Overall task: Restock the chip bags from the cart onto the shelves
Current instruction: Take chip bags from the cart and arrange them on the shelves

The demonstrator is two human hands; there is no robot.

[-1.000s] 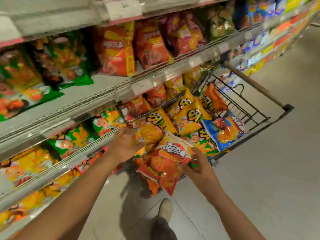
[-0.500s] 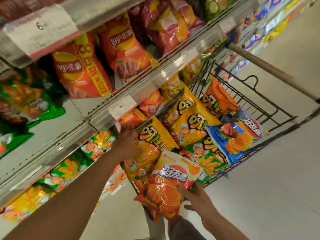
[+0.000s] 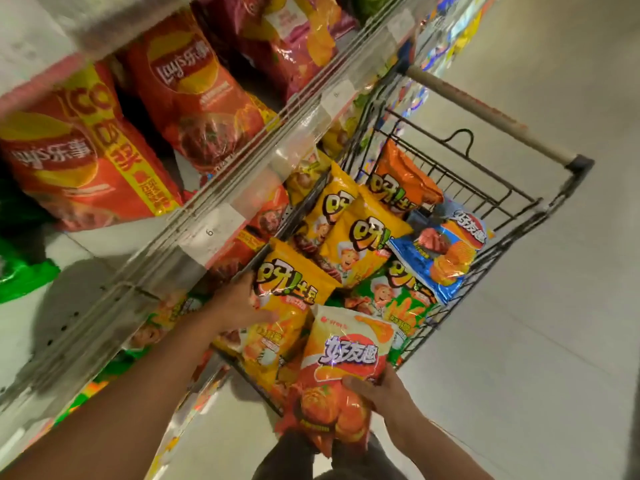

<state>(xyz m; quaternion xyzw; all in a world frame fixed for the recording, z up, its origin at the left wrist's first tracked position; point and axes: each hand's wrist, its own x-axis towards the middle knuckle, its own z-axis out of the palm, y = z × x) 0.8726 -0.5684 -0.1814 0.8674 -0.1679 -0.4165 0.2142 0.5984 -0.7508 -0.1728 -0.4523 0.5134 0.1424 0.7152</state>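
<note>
In a supermarket aisle, we look down past two bare forearms at a black wire shopping cart (image 3: 460, 188) parked hard against the grey metal shelves (image 3: 214, 202). The right hand (image 3: 375, 393) grips a glossy orange-and-red chip bag with purple lettering (image 3: 341, 372) by its right edge, thumb curled over the front of the pack; the bag hangs tilted at the cart's near end, in front of the wire rim. The left hand (image 3: 239, 303) reaches to the near left corner of the cart and rests against a yellow chip bag with black cartoon lettering (image 3: 287, 299), thumb lying across its face; the fingers are behind the bag, so we cannot tell whether they close around it.

Between and beyond the hands, the cart holds more stock: two further yellow bags (image 3: 360, 237) standing upright just behind the first, a green bag with a cartoon chef (image 3: 398, 299), a blue foil bag printed with ridged chips (image 3: 440, 251) lying to the right, and an orange bag (image 3: 401, 181) leaning at the far end near the tan cart handle (image 3: 485, 116).

On the shelf above the left arm, large red potato-chip bags (image 3: 194, 95) stand in a row behind white price labels (image 3: 211, 233). Motion blur softens the lower shelves, where green and yellow packs appear to sit.
</note>
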